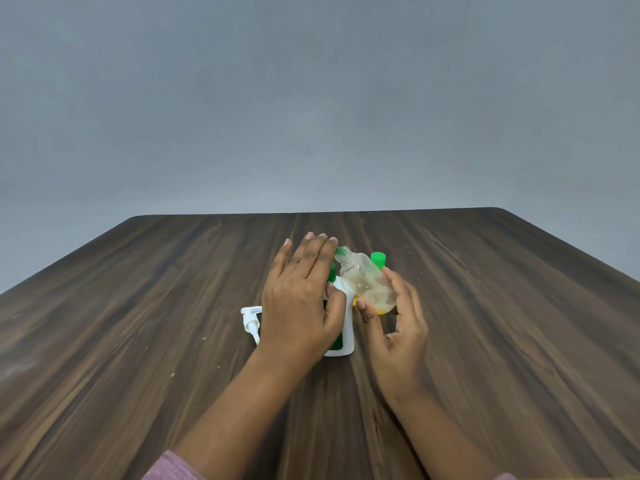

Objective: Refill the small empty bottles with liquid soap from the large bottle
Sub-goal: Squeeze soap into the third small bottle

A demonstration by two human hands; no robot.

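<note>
Head view, one item set on a table [138, 306]: dark brown wood grain in long streaks, far corners rounded, far edge running against a plain grey wall [311, 98] that fills the upper half. A few pale specks [172, 374] lie on the left part of the top. Large bottle [346, 327]: white, green label, standing near the middle of the table, mostly hidden behind the left hand. Pump [250, 318]: white, lying flat on the wood just left of the large bottle, partly covered by the wrist. Left hand [301, 296]: spread over the large bottle, fingers straight and pointing away, thumb touching the bottle's shoulder; whether it carries anything underneath cannot be told. Small bottle [367, 282]: clear, uncapped, tilted with its neck up and to the left, close to the left fingertips, with a little pale yellowish liquid in its lower end. Right hand [394, 327]: holds the small bottle between thumb and fingers, above the table and just right of the large bottle. Green cap [378, 259]: upright behind the small bottle; its own bottle is hidden. Pink sleeve [173, 469]: at the lower edge, on the left forearm.
</note>
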